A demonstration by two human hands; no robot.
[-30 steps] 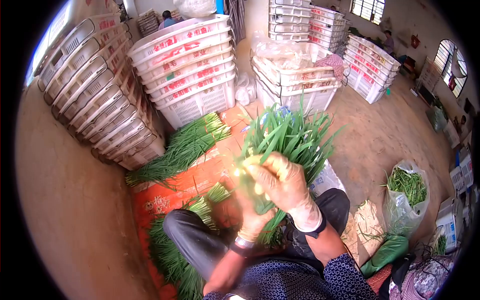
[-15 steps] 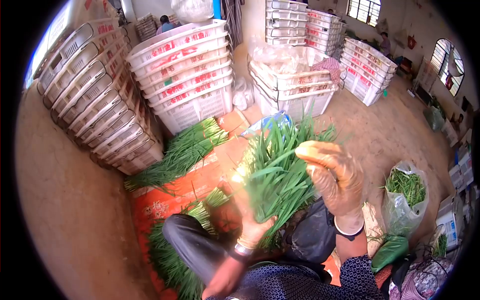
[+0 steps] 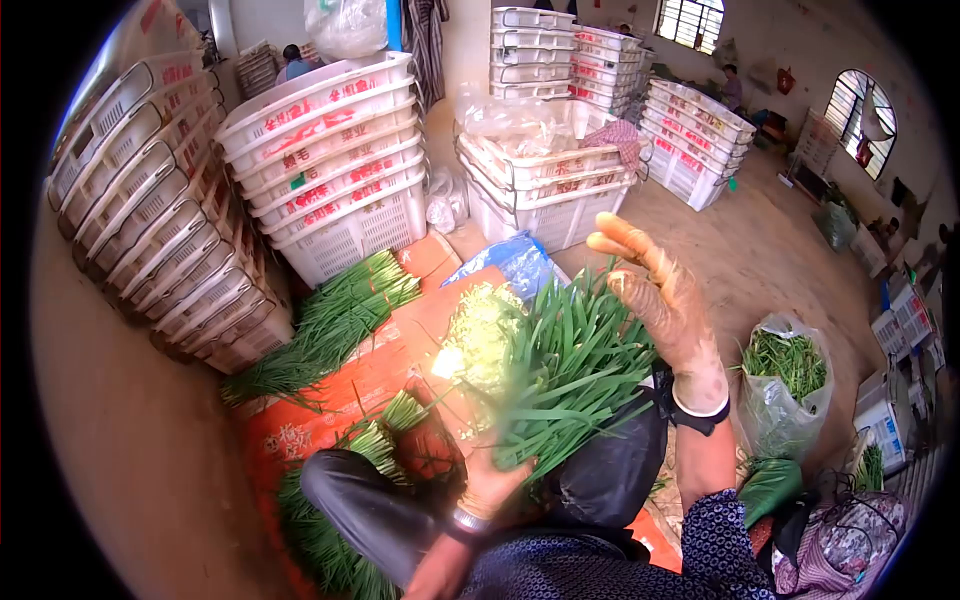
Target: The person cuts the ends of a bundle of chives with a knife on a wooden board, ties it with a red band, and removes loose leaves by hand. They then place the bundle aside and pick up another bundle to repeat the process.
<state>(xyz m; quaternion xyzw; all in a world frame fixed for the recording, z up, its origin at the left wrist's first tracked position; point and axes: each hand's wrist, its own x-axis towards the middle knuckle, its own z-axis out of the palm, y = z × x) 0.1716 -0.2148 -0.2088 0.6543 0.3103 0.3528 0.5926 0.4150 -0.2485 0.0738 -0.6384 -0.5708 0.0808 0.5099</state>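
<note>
Loose green leafy stalks (image 3: 580, 350) fan out in front of me, their pale ends beside them at the left. My left hand (image 3: 490, 485), in a thin glove, is closed round the near end of this bunch. Above the right side of the leaves, my gloved right hand (image 3: 655, 290) is raised with its fingers apart and nothing in it. Tied green bundles (image 3: 345, 300) lie on the orange sheet (image 3: 290, 425) at the left, and another bundle (image 3: 375, 450) lies by my knee.
Stacked white crates (image 3: 335, 165) stand behind the bundles, with a taller stack (image 3: 150, 200) at the left. Crates with plastic (image 3: 550, 165) stand ahead. A clear bag of greens (image 3: 785, 380) is at the right. People sit in the background.
The view has shifted, so the crates appear further left. My right hand has risen off the leaves and its fingers have spread. The leaves lean further right, with my left hand still round them.
</note>
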